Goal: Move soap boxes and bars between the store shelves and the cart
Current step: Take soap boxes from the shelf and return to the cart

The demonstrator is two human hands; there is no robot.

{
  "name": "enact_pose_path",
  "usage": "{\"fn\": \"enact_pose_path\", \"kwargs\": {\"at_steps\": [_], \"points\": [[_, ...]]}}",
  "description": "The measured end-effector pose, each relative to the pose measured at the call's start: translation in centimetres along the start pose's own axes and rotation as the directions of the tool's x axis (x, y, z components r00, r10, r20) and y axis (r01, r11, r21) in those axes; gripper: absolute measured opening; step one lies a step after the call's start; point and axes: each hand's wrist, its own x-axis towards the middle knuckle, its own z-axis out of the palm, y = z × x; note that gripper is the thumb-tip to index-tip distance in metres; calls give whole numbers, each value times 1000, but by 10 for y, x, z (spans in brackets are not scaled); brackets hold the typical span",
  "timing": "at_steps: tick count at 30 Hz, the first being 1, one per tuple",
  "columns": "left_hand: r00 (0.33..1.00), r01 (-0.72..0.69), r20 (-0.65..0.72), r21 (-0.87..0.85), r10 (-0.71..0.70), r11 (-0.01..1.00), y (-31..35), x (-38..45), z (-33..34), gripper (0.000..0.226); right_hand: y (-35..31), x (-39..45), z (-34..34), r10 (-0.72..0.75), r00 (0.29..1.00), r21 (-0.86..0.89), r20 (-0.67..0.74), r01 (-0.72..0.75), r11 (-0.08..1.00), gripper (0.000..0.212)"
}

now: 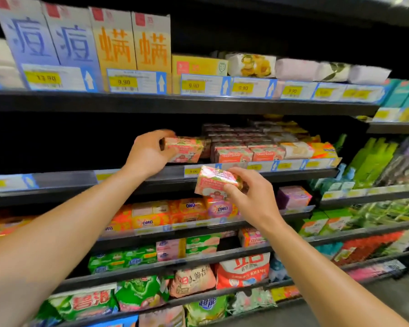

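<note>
Left hand (149, 153) is gripping a pink soap box (183, 149) at the second shelf (64, 182), fingers curled over its top and thumb under, the box sitting at the left end of a row of like boxes (246, 153). Right hand (248, 197) is pinching a second box (216, 180) in the air just in front of the shelf lip, fingers clamped on its right end, box tilted.

Step, as I judge it: boxes are passing between this shelf and the cart, one per hand; whether coming off or going on, I cannot tell.

Next move is calling for a clear path past the price strip (198, 171) without knocking the neighbouring row.

Cart is not in view. Frame is blurring; print on the boxes is hardly readable. Shelf depth behind the row is dark.
</note>
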Motion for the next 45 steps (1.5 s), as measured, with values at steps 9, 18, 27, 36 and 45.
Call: {"fn": "enact_pose_path", "kwargs": {"at_steps": [9, 18, 27, 36, 45], "points": [[985, 159, 31, 214, -170, 964, -8, 20, 6, 34, 27, 31, 17, -89, 989, 68, 121, 82, 994, 42], [998, 56, -2, 336, -59, 940, -2, 30, 24, 31, 37, 42, 22, -110, 985, 135, 136, 91, 987, 41], [998, -40, 59, 316, 22, 948, 15, 41, 47, 29, 44, 44, 18, -92, 984, 199, 153, 60, 978, 42], [981, -24, 184, 447, -65, 894, 10, 49, 53, 68, 47, 45, 18, -83, 985, 229, 150, 47, 972, 41], [975, 60, 154, 519, -162, 853, 12, 55, 45, 61, 46, 46, 15, -86, 983, 229, 161, 48, 972, 40]]}}
